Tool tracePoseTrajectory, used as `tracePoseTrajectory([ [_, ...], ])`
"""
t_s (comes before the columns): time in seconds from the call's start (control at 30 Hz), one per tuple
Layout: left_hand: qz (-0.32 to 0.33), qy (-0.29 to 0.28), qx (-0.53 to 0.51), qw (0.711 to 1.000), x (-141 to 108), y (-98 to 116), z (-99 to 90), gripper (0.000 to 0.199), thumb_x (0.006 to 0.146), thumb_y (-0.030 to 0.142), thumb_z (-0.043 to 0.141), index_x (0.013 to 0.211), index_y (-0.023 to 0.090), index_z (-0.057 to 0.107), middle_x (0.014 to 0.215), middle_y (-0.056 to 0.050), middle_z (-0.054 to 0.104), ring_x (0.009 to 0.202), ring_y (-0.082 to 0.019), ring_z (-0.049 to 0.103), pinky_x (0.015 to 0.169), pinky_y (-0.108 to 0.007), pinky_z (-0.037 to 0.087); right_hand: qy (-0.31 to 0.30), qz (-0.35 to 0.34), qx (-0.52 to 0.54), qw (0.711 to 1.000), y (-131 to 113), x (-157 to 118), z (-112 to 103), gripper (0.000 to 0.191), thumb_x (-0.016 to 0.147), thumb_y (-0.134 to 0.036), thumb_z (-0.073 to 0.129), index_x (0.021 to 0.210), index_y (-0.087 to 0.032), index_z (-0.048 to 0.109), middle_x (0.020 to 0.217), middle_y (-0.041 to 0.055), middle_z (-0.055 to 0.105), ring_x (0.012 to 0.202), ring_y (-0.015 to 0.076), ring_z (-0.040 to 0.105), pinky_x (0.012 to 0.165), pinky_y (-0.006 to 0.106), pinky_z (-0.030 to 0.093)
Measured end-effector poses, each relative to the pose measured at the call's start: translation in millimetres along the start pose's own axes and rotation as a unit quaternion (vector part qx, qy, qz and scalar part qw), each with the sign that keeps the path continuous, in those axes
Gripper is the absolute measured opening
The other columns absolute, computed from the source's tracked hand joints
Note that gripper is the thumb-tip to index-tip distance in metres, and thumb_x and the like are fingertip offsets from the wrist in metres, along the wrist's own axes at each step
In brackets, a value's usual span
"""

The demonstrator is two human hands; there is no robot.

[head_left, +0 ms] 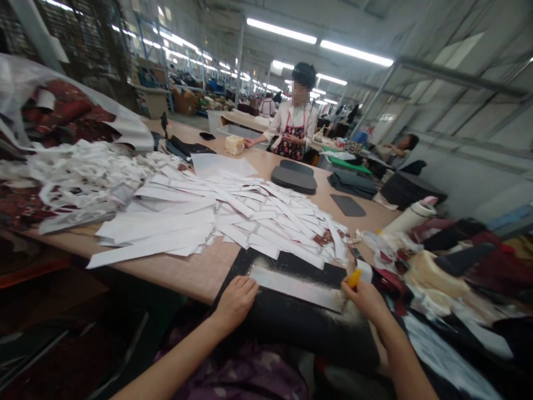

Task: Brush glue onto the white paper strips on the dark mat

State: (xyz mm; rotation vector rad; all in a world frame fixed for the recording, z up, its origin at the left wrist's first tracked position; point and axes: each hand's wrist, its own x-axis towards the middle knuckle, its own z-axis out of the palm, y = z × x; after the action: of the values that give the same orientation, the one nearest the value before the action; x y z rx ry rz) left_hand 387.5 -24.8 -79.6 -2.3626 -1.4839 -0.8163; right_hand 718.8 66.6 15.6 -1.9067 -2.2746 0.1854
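Observation:
A long white strip (pixel 295 286) lies on a black board (pixel 270 319) marked with pale, yellowish residue. My left hand (pixel 237 300) is at the strip's left end, fingers close together and curled onto it. My right hand (pixel 361 297) is closed around a tool with a yellow handle (pixel 353 279). Its lower end points down at the strip's right end, where it looks like a brush, though blur hides the detail. Just beyond the board, a wide heap of white strips (pixel 250 211) spreads over the table.
Left of the strips rises a tangle of white offcuts (pixel 91 172). Dark flat pieces (pixel 293 179) are stacked further back. Across the table (pixel 183 275) stands a person (pixel 291 125), one hand at a pale block (pixel 234 145). Fabric scraps and a white bottle (pixel 410 216) crowd the right.

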Motion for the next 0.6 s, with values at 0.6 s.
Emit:
tracePoseTrajectory([
  [0.6, 0.055, 0.050, 0.039, 0.997, 3.2, -5.5, 2.5, 0.017, 0.085, 0.014, 0.046, 0.096, 0.015, 0.058, 0.091, -0.005, 0.063, 0.086, -0.019, 0.054, 0.088, -0.037, 0.039, 0.129, 0.118, 0.077, 0.982, 19.5, -35.8, 1.6, 0.030, 0.079, -0.035, 0.044, 0.074, -0.014, 0.065, 0.067, 0.0091, 0.065, 0.070, 0.0209, 0.061, 0.067, 0.029, 0.043],
])
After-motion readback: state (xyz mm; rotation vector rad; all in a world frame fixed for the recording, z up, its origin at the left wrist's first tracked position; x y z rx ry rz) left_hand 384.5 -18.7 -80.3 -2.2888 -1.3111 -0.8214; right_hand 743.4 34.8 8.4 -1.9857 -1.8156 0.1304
